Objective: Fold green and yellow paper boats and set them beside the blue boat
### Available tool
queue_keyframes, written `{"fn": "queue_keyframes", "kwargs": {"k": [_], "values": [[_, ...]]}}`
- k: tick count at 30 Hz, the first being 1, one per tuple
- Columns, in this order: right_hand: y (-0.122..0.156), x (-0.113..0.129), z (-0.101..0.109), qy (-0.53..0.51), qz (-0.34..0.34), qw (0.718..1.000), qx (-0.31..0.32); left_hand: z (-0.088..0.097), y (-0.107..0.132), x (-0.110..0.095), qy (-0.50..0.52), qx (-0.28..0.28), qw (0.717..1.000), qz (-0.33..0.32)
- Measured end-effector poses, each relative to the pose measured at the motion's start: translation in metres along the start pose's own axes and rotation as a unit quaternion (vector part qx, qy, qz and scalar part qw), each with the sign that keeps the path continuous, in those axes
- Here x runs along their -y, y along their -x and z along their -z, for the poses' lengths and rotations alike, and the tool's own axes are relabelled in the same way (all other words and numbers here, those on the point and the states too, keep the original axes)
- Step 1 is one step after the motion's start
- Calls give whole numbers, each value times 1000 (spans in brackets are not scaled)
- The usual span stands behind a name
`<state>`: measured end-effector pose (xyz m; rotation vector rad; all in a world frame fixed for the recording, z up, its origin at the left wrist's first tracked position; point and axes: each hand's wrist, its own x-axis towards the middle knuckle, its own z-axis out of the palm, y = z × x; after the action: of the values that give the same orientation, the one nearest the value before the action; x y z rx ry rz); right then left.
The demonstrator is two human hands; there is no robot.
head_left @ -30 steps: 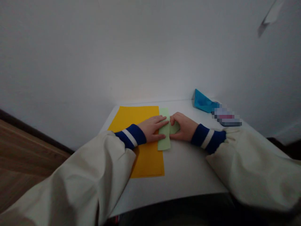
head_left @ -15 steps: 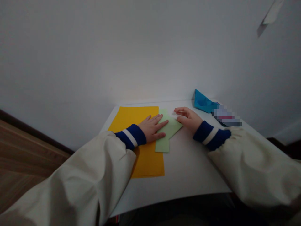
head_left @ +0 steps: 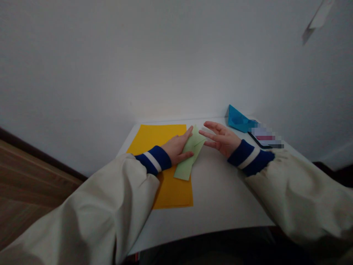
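Note:
A folded piece of light green paper (head_left: 184, 168) lies slanted, partly over the yellow paper (head_left: 173, 195) and partly over the white tabletop (head_left: 220, 198). My left hand (head_left: 178, 148) rests on the green paper's left side, fingers straight and thumb stretched apart across it, hiding part of the sheet. A pointed flap of the green paper juts to the right. Close to that tip is my right hand (head_left: 222, 138), its fingers spread and nothing held in them. Whether a fingertip touches the flap I cannot tell.
At the back right stands a blue folded paper shape (head_left: 238, 120), beside a dark-edged flat object (head_left: 263, 138) that is partly blurred out. A wall (head_left: 176, 66) rises behind the table. Wooden furniture (head_left: 30, 191) is at the left.
The green paper has turned, its lower end swinging left, and its right flap reaches less far right. My left fingers have drawn together; my right fingers have spread.

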<state>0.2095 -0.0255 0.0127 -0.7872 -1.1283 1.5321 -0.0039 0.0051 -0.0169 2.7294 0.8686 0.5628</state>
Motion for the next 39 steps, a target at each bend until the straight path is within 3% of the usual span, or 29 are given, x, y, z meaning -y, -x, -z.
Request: {"fn": "queue_keyframes", "kwargs": {"k": [5,9,14,19,23,26,30,39], "values": [[2,-4,1,-11,9,997,74,-2,-1,-1,82,-95,990,-70],[1,-6,3,13,22,994,110,2,-2,-5,55,-126,984,-110],[1,-6,5,74,33,990,117,10,-1,-14,-28,-111,988,-102],[1,-4,4,84,18,990,112,9,-2,-14,-39,-126,986,-100],[0,-5,5,37,11,991,124,8,-3,-11,15,-130,986,-100],[-1,-7,6,10,9,992,129,8,-2,-14,118,-99,987,-55],[-2,-8,6,29,22,990,138,8,-1,-21,247,-61,967,-9],[-1,-12,4,122,83,960,239,10,-2,-23,303,-63,951,-11]]}}
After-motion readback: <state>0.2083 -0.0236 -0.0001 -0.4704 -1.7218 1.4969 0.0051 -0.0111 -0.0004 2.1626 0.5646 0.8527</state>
